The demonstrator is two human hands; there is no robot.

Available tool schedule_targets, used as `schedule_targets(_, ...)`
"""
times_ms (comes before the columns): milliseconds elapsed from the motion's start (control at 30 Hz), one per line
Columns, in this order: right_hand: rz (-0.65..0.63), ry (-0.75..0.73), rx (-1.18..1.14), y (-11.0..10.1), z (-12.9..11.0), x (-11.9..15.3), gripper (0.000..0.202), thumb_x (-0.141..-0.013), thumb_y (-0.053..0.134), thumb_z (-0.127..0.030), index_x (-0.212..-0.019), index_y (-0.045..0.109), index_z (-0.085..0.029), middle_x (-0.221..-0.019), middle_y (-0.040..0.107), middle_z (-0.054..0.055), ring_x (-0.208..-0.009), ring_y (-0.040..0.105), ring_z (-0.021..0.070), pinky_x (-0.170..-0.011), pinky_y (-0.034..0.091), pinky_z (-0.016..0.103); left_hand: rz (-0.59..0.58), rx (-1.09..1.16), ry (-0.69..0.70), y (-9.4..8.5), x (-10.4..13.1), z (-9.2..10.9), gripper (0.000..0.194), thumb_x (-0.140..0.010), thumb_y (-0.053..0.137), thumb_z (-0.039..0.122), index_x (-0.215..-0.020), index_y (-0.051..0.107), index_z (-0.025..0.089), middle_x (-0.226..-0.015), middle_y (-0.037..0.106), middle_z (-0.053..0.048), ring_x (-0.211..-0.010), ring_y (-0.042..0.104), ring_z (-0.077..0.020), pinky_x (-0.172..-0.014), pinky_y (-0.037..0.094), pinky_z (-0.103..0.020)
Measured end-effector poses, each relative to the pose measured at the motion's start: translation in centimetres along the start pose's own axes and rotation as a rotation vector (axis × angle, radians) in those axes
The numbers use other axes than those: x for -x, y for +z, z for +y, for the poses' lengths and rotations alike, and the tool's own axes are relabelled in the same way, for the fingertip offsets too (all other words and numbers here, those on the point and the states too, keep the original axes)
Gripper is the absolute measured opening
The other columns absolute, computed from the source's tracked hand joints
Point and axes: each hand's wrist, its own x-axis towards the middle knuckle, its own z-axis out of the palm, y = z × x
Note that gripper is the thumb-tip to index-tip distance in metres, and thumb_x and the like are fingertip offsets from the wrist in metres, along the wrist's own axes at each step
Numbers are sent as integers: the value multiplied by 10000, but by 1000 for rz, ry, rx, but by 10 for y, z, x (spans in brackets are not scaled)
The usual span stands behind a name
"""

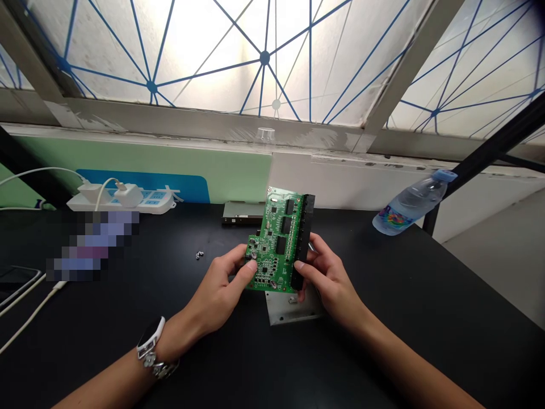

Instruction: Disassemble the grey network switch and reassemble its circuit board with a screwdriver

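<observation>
A green circuit board (272, 244) with a long black connector strip (303, 244) along its right edge is held up over the desk, its chip side facing me. My left hand (230, 281) grips the lower left edge, thumb on the front. On the other side, my right hand (327, 272) pinches the connector strip, thumb in front and fingers behind. Below the board a grey metal plate (283, 315) with holes lies on the desk, partly hidden by the board and my right hand. Several small screws (199, 255) lie to the left.
Behind the board sits a flat grey metal case (242, 213). A white power strip (164, 201) with plugged-in chargers stands at the back left, cables trailing. A phone (19, 281) lies at the left edge. One plastic bottle (409, 204) leans at the back right.
</observation>
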Motion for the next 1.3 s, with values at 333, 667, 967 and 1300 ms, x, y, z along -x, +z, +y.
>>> schedule_targets(333, 1, 4, -24, 0, 1, 1, 448, -942, 659, -284, -1366, 514, -262, -860, 665, 14, -560, 565, 128, -430, 547, 251, 96, -54, -25, -3, 0, -6, 322, -994, 551, 475, -859, 651, 200, -747, 599, -20, -747, 561, -201, -660, 457, -294)
schedule_targets(667, 21, 29, -82, -4, 6, 0, 479, -927, 664, -270, -1388, 534, -264, -795, 629, -5, -493, 529, 108, -384, 526, 234, 85, -106, -7, -6, 0, -12, 404, -1034, 465, 495, -802, 629, 208, -737, 583, -18, -747, 544, -203, -687, 455, -291)
schedule_targets(967, 15, 20, -60, -3, 6, 0, 460, -945, 642, -246, -1388, 521, -263, -782, 622, -17, -482, 525, 96, -385, 522, 218, 59, -115, 2, -4, -3, 1, 392, -1011, 488, 495, -827, 656, 192, -698, 576, -15, -722, 541, -200, -720, 481, -305)
schedule_targets(1300, 30, 2, -12, -1, 1, 1, 430, -944, 636, -253, -1353, 505, -233, -829, 654, 2, -504, 543, 96, -392, 525, 213, 22, -92, -34, -2, -3, 1, 413, -1020, 451, 526, -847, 612, 188, -744, 587, -24, -682, 533, -174, -612, 495, -272)
